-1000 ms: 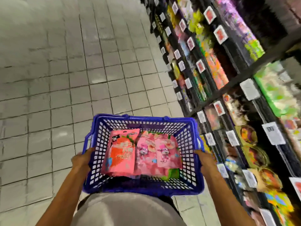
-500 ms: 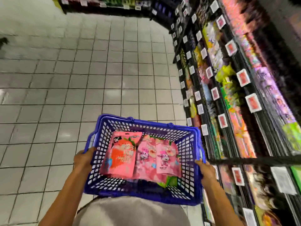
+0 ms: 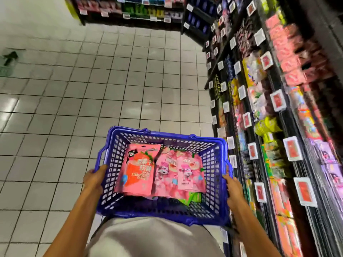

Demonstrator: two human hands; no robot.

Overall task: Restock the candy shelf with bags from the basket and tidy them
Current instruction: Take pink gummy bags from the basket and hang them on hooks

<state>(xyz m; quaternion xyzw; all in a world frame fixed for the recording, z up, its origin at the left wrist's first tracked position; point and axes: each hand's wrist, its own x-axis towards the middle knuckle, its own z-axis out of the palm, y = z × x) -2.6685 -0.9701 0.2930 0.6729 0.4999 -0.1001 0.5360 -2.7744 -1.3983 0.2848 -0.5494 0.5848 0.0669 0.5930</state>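
Note:
I carry a blue plastic basket (image 3: pixel 118 143) in front of my waist. My left hand (image 3: pixel 94 178) grips its left rim and my right hand (image 3: pixel 233 190) grips its right rim. Inside lie a red-and-pink candy bag (image 3: pixel 138 171) on the left and two pink bags (image 3: pixel 178 173) with a cartoon figure beside it. A green bag (image 3: pixel 193 198) peeks out underneath them. The candy shelf (image 3: pixel 263 112) runs along my right, packed with colourful bags and white price tags.
White floor tiles (image 3: pixel 92 93) stretch ahead and to the left. Another dark shelf unit (image 3: pixel 130 12) stands at the far end of the aisle. A dark object (image 3: pixel 10 57) lies on the floor at far left.
The view has tilted up and the far shelf has come into sight. The candy shelf on my right has slid past. Both hands keep their grip on the basket.

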